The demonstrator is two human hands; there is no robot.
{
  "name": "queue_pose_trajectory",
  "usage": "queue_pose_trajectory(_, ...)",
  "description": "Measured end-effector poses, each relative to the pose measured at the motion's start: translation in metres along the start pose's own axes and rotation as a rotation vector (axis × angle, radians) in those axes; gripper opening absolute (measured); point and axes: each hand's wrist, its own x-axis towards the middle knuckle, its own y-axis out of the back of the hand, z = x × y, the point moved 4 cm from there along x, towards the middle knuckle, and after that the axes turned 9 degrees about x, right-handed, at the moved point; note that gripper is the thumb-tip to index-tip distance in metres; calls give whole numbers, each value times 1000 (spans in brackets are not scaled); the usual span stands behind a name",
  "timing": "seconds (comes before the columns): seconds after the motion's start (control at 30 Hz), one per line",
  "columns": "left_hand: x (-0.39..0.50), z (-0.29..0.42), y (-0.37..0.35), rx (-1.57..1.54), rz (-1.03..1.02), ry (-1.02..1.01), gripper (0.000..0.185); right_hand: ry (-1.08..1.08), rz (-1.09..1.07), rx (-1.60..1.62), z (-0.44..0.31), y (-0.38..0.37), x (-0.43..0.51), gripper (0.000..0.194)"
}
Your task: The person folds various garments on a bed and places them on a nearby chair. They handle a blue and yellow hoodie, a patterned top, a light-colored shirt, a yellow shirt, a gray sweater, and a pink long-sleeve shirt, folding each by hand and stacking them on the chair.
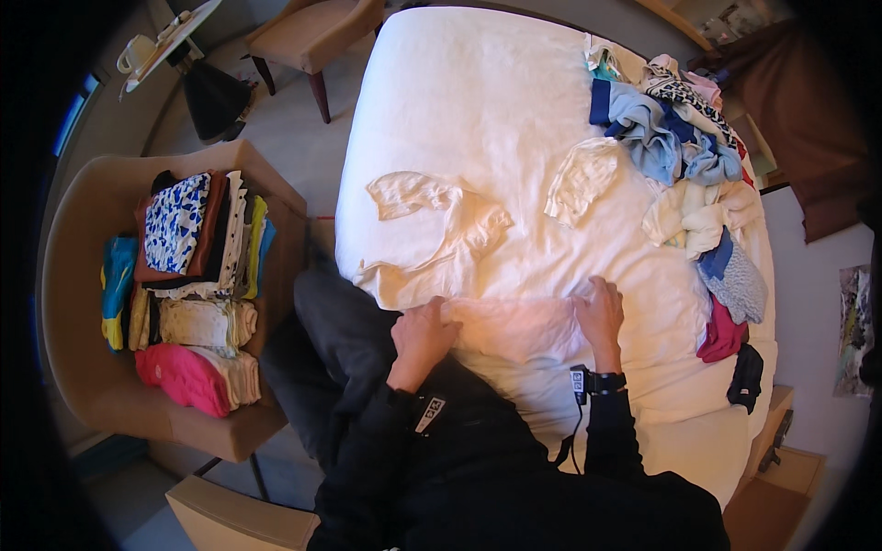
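Observation:
A pale pink cloth [517, 329] lies stretched on the white bed sheet [475, 89] in front of me. My left hand [424, 337] grips its left end between thumb and fingers. At the right end, my right hand [601, 313] pinches the other upper corner. Just beyond the cloth, a crumpled cream garment [448, 241] is spread on the sheet by my left hand. Farther off to the right lies a smaller cream cloth piece [584, 180].
A heap of mixed clothes [661, 131] runs down the bed's right side, with a black cloth item [745, 377] at its near end. At left, a brown armchair [83, 206] holds stacked folded clothes [178, 224]. Behind stand another chair [310, 41] and a small side table [169, 45].

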Motion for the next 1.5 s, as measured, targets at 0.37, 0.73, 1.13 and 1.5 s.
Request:
queue_pose_trajectory(0.37,41,35,-2,-126,353,-318,30,513,42,273,-156,-88,81,30)
queue_pose_trajectory(0.73,60,28,3,-119,402,-172,15,395,-163,669,-191,-58,129,21)
queue_pose_trajectory(1.13,66,-28,172,-1686,8,-6,28,220,-330,1339,-241,53,167,11)
queue_pose_trajectory(1.5,62,-25,179,-1682,-50,-176,39,261,-312,1432,-243,55,172,32)
